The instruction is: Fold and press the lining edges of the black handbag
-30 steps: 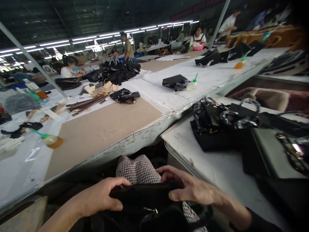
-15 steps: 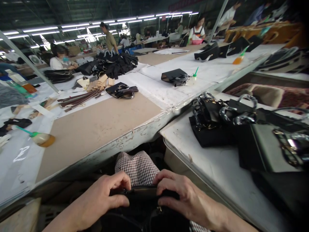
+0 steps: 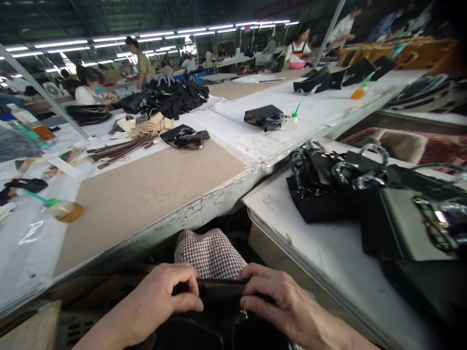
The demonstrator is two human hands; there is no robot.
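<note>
A black handbag [image 3: 221,304] lies low in front of me, at the bottom of the head view, over a checked cloth [image 3: 209,253] on my lap. Its upper edge runs between my two hands. My left hand [image 3: 164,294] grips that edge at the left, thumb on the near side and fingers curled over the far side. At the right, my right hand [image 3: 280,296] pinches the same edge, with a small gold-coloured metal fitting just below the thumb. Dark rounded shapes, perhaps the handles, show below. The lower part of the bag is cut off by the frame.
Several black handbags [image 3: 328,180] with wrapped handles crowd the side table [image 3: 292,243] at right. On the long worktable [image 3: 160,184] stand a glue bottle [image 3: 65,210], another bag [image 3: 184,137] and leather strips [image 3: 122,150]. Co-workers are beyond it.
Both hands have shifted slightly to the right along with the bag's edge, keeping their grip. In the background a standing person has moved left.
</note>
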